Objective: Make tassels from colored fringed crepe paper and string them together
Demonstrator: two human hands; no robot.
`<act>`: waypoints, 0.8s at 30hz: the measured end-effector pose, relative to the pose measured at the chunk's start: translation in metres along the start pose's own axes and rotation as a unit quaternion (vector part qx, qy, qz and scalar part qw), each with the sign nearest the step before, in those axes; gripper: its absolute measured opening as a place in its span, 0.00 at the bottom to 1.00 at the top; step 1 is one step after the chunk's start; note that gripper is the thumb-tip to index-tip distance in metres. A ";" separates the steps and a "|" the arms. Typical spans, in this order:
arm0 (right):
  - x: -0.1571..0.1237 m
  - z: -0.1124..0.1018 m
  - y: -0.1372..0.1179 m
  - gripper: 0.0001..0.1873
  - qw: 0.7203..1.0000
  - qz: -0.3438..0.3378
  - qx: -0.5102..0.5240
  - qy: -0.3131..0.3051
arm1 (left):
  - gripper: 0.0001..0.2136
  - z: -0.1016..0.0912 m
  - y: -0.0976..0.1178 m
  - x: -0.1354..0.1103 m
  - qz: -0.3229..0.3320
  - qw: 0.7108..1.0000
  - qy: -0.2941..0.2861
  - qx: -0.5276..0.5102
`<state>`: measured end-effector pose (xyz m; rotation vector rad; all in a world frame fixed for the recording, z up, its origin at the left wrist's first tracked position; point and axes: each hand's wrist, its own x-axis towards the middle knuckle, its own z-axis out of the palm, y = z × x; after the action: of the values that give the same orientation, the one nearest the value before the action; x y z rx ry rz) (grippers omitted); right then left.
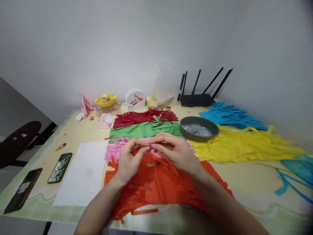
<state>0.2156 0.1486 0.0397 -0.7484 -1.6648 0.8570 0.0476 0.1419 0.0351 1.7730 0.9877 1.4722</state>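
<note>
My left hand (pixel 132 159) and my right hand (pixel 175 150) meet over the middle of the table, thumbs and forefingers pinched together. Between the fingertips shows a small bit of an orange-red fringed strip. Below them a large orange-red fringed sheet (pixel 158 182), its edges cut into strips, spreads to the table's front edge. Partly hidden behind my hands lies a pink fringed sheet (pixel 112 150). Farther back are a green fringed sheet (pixel 137 130) and a dark red one (pixel 141 118).
Right of the hands stands a round grey pan (pixel 212 132) holding clear plastic. Yellow fringe (pixel 244 145) and blue fringe (pixel 232 116) lie beyond. A black router (pixel 198 100) is at the wall. White paper (pixel 83 173) and two phones, one patterned (pixel 60 168), one dark (pixel 23 191), lie left.
</note>
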 end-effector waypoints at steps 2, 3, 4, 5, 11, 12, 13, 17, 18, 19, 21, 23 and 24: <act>-0.001 0.000 0.000 0.07 1.000 0.005 -0.005 -0.005 | 0.02 0.001 -0.003 -0.001 0.032 0.999 0.021 0.028; -0.001 0.000 0.001 0.06 1.000 0.004 -0.008 -0.006 | 0.03 0.001 -0.003 -0.001 0.037 0.999 0.022 0.031; -0.002 0.000 0.001 0.06 1.000 -0.001 -0.011 -0.005 | 0.03 0.000 -0.003 0.000 0.028 0.999 0.012 0.022; -0.002 0.001 0.001 0.06 1.000 -0.006 -0.015 -0.003 | 0.03 -0.001 -0.003 0.002 0.006 1.000 -0.007 0.001; -0.001 -0.001 -0.006 0.04 0.998 -0.042 -0.051 0.022 | 0.11 -0.006 -0.005 0.012 -0.149 0.963 -0.108 -0.195; -0.002 -0.002 -0.007 0.04 0.997 -0.048 -0.058 0.024 | 0.12 -0.006 -0.007 0.012 -0.162 0.958 -0.110 -0.212; -0.002 -0.002 -0.008 0.04 0.996 -0.053 -0.065 0.025 | 0.12 -0.005 -0.009 0.013 -0.172 0.952 -0.111 -0.227; -0.003 -0.003 -0.011 0.04 0.993 -0.069 -0.096 0.029 | 0.13 -0.001 -0.011 0.012 -0.203 0.928 -0.134 -0.282; -0.004 -0.003 -0.012 0.05 0.992 -0.073 -0.103 0.026 | 0.13 0.000 -0.011 0.012 -0.205 0.926 -0.134 -0.288; -0.004 -0.003 -0.012 0.05 0.991 -0.075 -0.109 0.023 | 0.12 0.001 -0.010 0.011 -0.205 0.926 -0.128 -0.290; -0.005 -0.004 -0.013 0.06 0.991 -0.078 -0.111 0.022 | 0.10 0.002 -0.010 0.011 -0.200 0.931 -0.103 -0.288; -0.005 -0.006 -0.014 0.05 0.991 -0.076 -0.105 0.036 | 0.10 0.002 -0.011 0.011 -0.195 0.934 -0.084 -0.287; -0.005 -0.008 -0.015 0.05 0.991 -0.075 -0.101 0.046 | 0.11 0.002 -0.012 0.012 -0.194 0.935 -0.079 -0.284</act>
<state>0.2235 0.1378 0.0507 -0.7768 -1.7188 0.5451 0.0486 0.1582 0.0313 1.1754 0.6832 1.1830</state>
